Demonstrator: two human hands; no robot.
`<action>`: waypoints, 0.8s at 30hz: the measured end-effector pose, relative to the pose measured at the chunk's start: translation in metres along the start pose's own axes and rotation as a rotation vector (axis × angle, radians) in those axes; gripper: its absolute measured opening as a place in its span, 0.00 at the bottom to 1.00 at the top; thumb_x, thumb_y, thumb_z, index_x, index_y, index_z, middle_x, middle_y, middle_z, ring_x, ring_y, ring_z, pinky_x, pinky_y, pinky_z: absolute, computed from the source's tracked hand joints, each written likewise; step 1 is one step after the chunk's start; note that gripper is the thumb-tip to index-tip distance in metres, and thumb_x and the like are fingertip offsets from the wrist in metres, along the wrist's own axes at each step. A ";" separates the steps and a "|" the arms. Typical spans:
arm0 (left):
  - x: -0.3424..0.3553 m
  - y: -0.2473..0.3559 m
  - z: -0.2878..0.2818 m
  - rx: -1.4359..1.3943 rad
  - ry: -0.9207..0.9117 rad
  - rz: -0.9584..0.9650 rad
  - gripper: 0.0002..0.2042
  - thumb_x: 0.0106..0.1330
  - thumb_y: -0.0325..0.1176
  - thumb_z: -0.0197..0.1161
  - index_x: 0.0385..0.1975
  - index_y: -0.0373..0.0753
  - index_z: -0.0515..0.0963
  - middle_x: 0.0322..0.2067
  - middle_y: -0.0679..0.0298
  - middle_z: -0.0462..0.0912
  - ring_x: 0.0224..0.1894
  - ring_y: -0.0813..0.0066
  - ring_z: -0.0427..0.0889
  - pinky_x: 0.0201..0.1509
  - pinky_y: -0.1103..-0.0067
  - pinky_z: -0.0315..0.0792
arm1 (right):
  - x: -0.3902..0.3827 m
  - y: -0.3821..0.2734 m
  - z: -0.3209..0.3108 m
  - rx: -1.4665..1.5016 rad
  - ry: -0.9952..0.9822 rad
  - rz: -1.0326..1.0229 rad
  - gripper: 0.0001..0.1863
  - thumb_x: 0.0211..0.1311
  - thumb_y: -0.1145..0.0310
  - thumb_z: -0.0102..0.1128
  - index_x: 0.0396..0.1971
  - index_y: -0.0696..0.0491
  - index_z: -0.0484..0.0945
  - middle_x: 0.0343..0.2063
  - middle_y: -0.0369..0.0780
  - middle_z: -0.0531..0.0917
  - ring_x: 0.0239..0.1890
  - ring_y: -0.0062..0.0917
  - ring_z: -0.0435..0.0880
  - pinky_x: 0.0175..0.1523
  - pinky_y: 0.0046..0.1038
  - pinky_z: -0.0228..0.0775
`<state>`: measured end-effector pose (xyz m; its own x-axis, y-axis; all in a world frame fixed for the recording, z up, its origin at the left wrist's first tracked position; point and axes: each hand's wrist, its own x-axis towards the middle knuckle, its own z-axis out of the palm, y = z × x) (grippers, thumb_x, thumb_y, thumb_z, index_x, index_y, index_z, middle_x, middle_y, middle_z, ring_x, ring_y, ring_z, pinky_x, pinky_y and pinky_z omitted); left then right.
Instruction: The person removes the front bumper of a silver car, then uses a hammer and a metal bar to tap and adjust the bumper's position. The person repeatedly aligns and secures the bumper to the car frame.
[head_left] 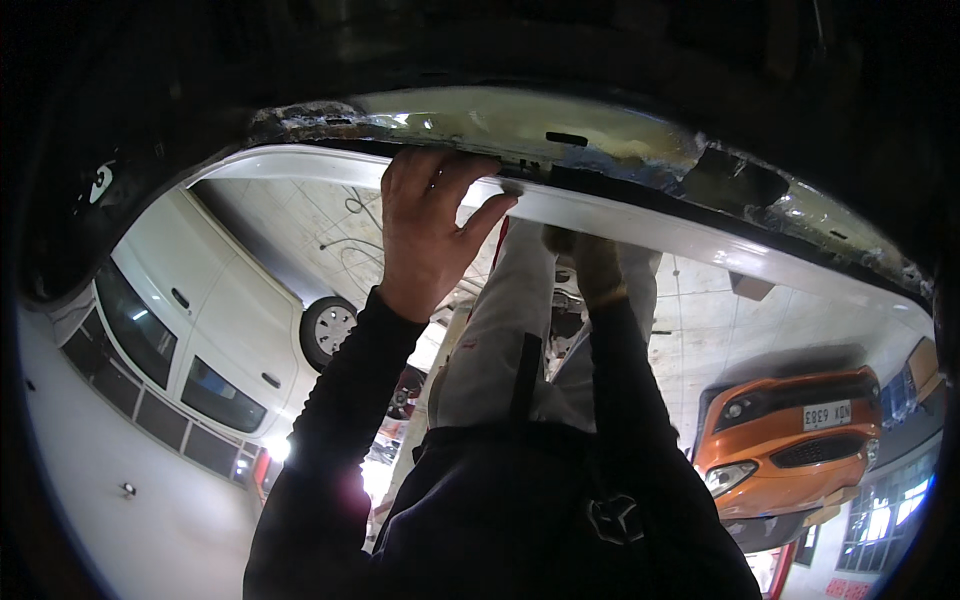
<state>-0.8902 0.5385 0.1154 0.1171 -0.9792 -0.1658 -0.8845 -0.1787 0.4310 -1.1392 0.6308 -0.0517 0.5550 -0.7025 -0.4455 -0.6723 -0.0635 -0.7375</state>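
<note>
A worker's left hand (430,220) reaches up to a long pale strip (620,222), fingers curled at its upper edge, thumb and forefinger spread in a loose C; whether they grip cannot be told. Just above that hand runs a worn, dark-and-yellowish panel (500,108), a narrow dark gap beside its fingers. Right of it and lower, the right hand (585,265) sits in shadow below the strip, its hold unclear. The step in hand appears to be handling the strip along the panel's edge; the next move seems to call for even support from both hands. Farther off, a white car (205,300) stands left of the hands, an orange car (785,435) right.
</note>
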 end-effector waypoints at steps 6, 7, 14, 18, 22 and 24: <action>0.002 -0.006 -0.004 -0.044 -0.007 0.053 0.18 0.54 0.37 0.83 0.42 0.45 0.85 0.41 0.67 0.85 0.49 0.62 0.81 0.59 0.67 0.71 | 0.027 -0.174 -0.200 -0.044 0.380 -0.093 0.17 0.57 0.67 0.75 0.47 0.50 0.86 0.46 0.42 0.88 0.51 0.41 0.84 0.65 0.43 0.70; 0.007 -0.007 -0.006 -0.061 -0.017 0.085 0.17 0.54 0.37 0.83 0.42 0.45 0.85 0.40 0.67 0.86 0.47 0.62 0.82 0.58 0.67 0.71 | 0.033 -0.168 -0.197 -0.130 0.376 -0.060 0.19 0.57 0.64 0.76 0.49 0.48 0.86 0.47 0.41 0.88 0.52 0.41 0.84 0.66 0.43 0.69; 0.008 -0.012 -0.006 -0.146 0.028 0.083 0.14 0.56 0.35 0.81 0.39 0.45 0.84 0.37 0.68 0.87 0.44 0.66 0.82 0.54 0.68 0.70 | 0.063 -0.153 -0.185 -0.317 0.260 -0.141 0.19 0.64 0.55 0.71 0.51 0.46 0.85 0.45 0.39 0.87 0.45 0.37 0.85 0.52 0.43 0.74; 0.009 -0.021 -0.010 -0.183 -0.025 0.080 0.12 0.57 0.36 0.80 0.37 0.45 0.85 0.37 0.71 0.86 0.44 0.68 0.81 0.52 0.69 0.69 | 0.081 -0.137 -0.175 -0.398 0.324 -0.362 0.12 0.67 0.62 0.69 0.48 0.47 0.86 0.38 0.38 0.88 0.35 0.34 0.88 0.39 0.36 0.79; 0.011 -0.020 -0.010 -0.208 0.020 0.132 0.12 0.56 0.33 0.81 0.36 0.44 0.85 0.36 0.68 0.88 0.42 0.68 0.83 0.51 0.70 0.71 | 0.087 -0.146 -0.176 -0.391 0.219 -0.254 0.07 0.73 0.63 0.63 0.44 0.47 0.86 0.34 0.37 0.88 0.32 0.33 0.88 0.35 0.35 0.79; 0.011 -0.020 -0.010 -0.168 0.005 0.132 0.11 0.57 0.34 0.81 0.36 0.44 0.85 0.36 0.68 0.88 0.42 0.67 0.83 0.51 0.70 0.71 | 0.091 -0.151 -0.178 -0.434 0.107 -0.180 0.08 0.74 0.61 0.61 0.42 0.47 0.85 0.35 0.37 0.88 0.33 0.34 0.89 0.35 0.36 0.80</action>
<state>-0.8666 0.5299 0.1135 0.0077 -0.9955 -0.0942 -0.8046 -0.0621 0.5905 -1.0737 0.4506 0.1095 0.6431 -0.7208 -0.2584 -0.7252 -0.4651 -0.5077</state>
